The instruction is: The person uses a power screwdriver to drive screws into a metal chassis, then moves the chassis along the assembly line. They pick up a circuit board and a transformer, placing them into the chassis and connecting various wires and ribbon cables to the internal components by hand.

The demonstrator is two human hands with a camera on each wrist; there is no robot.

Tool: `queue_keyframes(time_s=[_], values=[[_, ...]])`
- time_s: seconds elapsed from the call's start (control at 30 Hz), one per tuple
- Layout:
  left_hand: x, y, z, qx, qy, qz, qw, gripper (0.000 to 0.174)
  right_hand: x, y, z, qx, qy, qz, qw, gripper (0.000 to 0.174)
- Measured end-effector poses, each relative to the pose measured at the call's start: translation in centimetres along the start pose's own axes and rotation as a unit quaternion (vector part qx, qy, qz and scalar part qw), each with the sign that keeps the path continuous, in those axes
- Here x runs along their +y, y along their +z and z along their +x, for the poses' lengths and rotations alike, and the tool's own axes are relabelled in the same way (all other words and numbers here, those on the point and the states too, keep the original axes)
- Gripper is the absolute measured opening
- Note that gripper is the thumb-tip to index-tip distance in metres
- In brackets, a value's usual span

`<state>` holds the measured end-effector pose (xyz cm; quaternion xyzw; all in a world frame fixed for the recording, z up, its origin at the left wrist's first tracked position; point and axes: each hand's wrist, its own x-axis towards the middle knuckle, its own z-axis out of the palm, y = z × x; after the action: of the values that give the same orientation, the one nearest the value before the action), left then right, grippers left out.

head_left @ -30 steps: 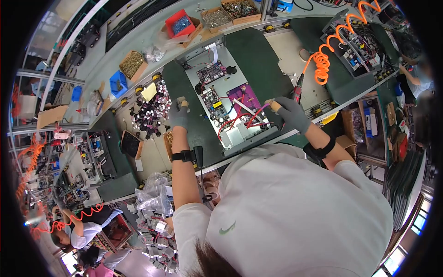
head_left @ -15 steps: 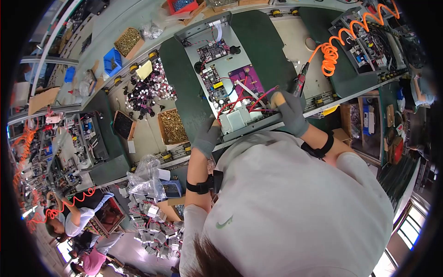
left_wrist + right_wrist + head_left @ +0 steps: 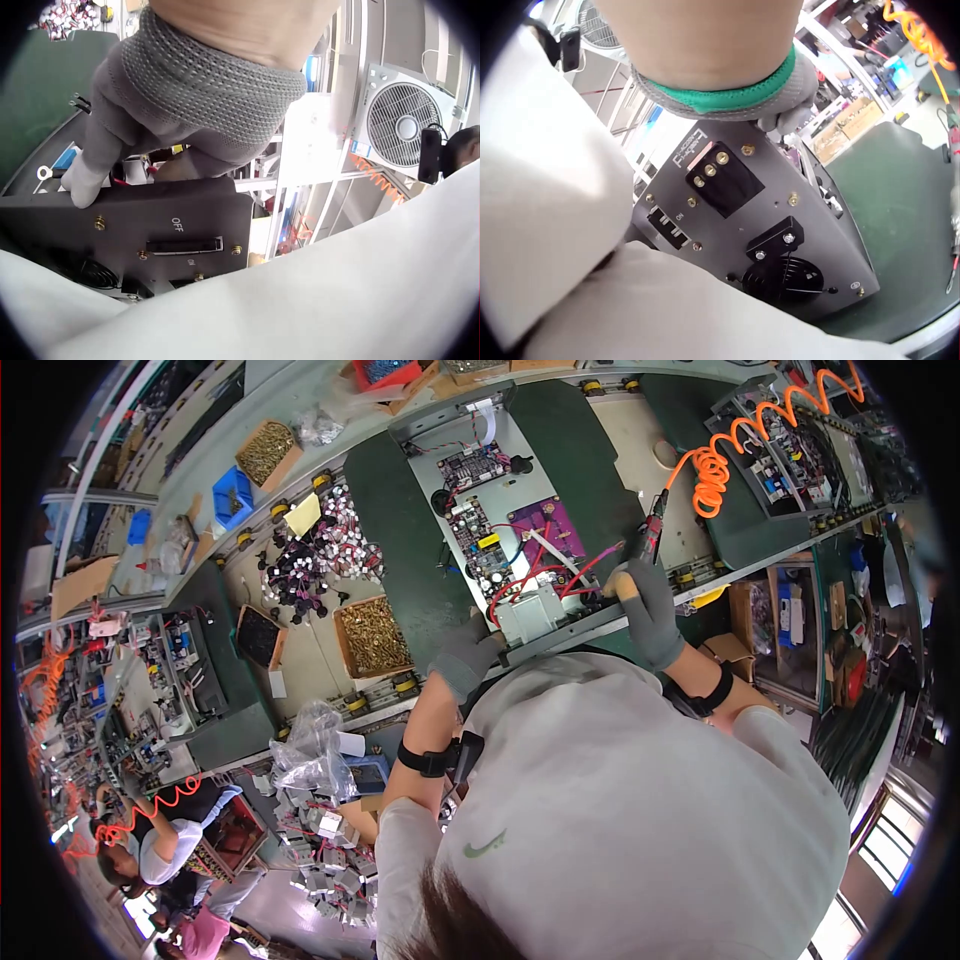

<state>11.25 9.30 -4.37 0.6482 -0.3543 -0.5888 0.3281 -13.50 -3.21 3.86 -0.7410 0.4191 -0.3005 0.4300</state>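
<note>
An open metal chassis point(image 3: 540, 622) lies on the green board before me, holding circuit boards, a purple board point(image 3: 553, 528) and red wires point(image 3: 530, 582). My gloved left hand point(image 3: 468, 658) grips its near left corner. In the left wrist view, the fingers point(image 3: 88, 176) reach over the top edge of the dark end panel point(image 3: 172, 225), marked OFF. At the panel's other end, my gloved right hand point(image 3: 650, 615) holds the upper edge, just below a loose pink wire end. The right wrist view shows a fan grille point(image 3: 784, 281) and a terminal block point(image 3: 724, 180) on the panel; most right fingers are hidden.
A red screwdriver point(image 3: 652, 535) on a coiled orange hose point(image 3: 712, 485) hangs right of the chassis. To the left lie bundled connectors point(image 3: 345, 540) and a box of brass screws point(image 3: 375, 640). Another chassis point(image 3: 775, 460) stands at upper right.
My left hand has come from the board left of the chassis to its near left corner. My right hand has moved down and right, off the wire ends onto the panel's right end.
</note>
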Motion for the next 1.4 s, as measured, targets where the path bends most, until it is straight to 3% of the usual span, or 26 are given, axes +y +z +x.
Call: queue_keyframes(time_s=[0.03,0.07,0.13,0.23,0.3,0.43,0.6,0.67,0.8,0.93,1.0,1.07,1.13,1.17,1.2,1.27,1.3,1.33,1.4], values=[[0.3,0.4,0.4,-0.021,-0.008,0.049,0.999,0.044,-0.4,-0.4,0.2,-0.001,-0.099,-0.110,0.989,0.018],[1.0,1.2,1.1,-0.040,-0.015,0.099,0.994,0.048,-0.8,-1.1,0.4,-0.001,-0.103,-0.109,0.989,0.018],[4.0,2.0,1.5,-0.081,-0.030,0.115,0.990,0.052,-2.3,-1.6,0.5,-0.005,-0.206,-0.262,0.943,0.012],[7.4,3.4,2.1,-0.122,-0.050,0.172,0.976,0.039,-3.0,-0.9,0.1,-0.003,-0.187,-0.287,0.939,0.012],[7.5,3.9,3.2,-0.199,0.010,0.129,0.972,0.044,-2.6,-0.7,0.1,-0.023,-0.158,-0.295,0.942,0.012],[5.7,3.2,7.0,-0.239,0.049,0.090,0.965,0.055,-1.7,-2.3,1.2,0.012,-0.131,-0.335,0.933,0.013],[-1.9,0.1,10.1,-0.088,0.040,0.099,0.990,0.048,0.5,-4.8,1.9,0.036,-0.062,-0.349,0.934,0.020],[-4.1,-2.7,10.1,-0.005,-0.092,0.171,0.981,0.050,1.0,-5.3,1.9,0.053,-0.045,-0.350,0.934,0.020],[-7.9,-6.4,8.0,0.152,-0.240,0.215,0.934,0.042,2.0,-6.2,2.0,0.056,-0.027,-0.354,0.933,0.022],[-7.7,-7.4,6.5,0.237,-0.278,0.191,0.911,0.040,2.4,-6.3,2.1,0.079,-0.044,-0.342,0.935,0.024],[-8.9,-7.8,7.7,0.354,-0.218,0.262,0.871,0.039,2.3,-6.3,2.1,0.076,-0.044,-0.343,0.935,0.025],[-9.1,-8.8,9.0,0.338,-0.219,0.325,0.856,0.037,2.2,-6.3,2.1,0.071,-0.043,-0.334,0.939,0.026],[-8.3,-9.7,10.1,0.354,-0.228,0.410,0.809,0.039,2.4,-6.3,2.1,0.071,-0.054,-0.333,0.939,0.026],[-8.6,-10.0,11.2,0.355,-0.262,0.411,0.798,0.035,2.4,-6.3,2.1,0.072,-0.066,-0.329,0.939,0.026],[-8.1,-10.3,11.8,0.352,-0.260,0.411,0.800,0.035,2.4,-6.4,2.0,0.074,-0.064,-0.332,0.938,0.026],[-7.2,-11.1,12.6,0.278,-0.366,0.392,0.797,0.036,2.3,-6.4,2.0,0.065,-0.054,-0.335,0.938,0.025],[-6.3,-11.5,12.7,0.249,-0.391,0.343,0.817,0.033,2.3,-6.4,2.0,0.066,-0.053,-0.336,0.938,0.025],[-6.8,-11.5,12.9,0.248,-0.390,0.344,0.817,0.033,2.4,-6.5,2.0,0.064,-0.062,-0.336,0.938,0.024],[-7.6,-11.6,13.1,0.285,-0.262,0.398,0.832,0.030,2.4,-6.5,2.1,0.061,-0.070,-0.335,0.938,0.024]])
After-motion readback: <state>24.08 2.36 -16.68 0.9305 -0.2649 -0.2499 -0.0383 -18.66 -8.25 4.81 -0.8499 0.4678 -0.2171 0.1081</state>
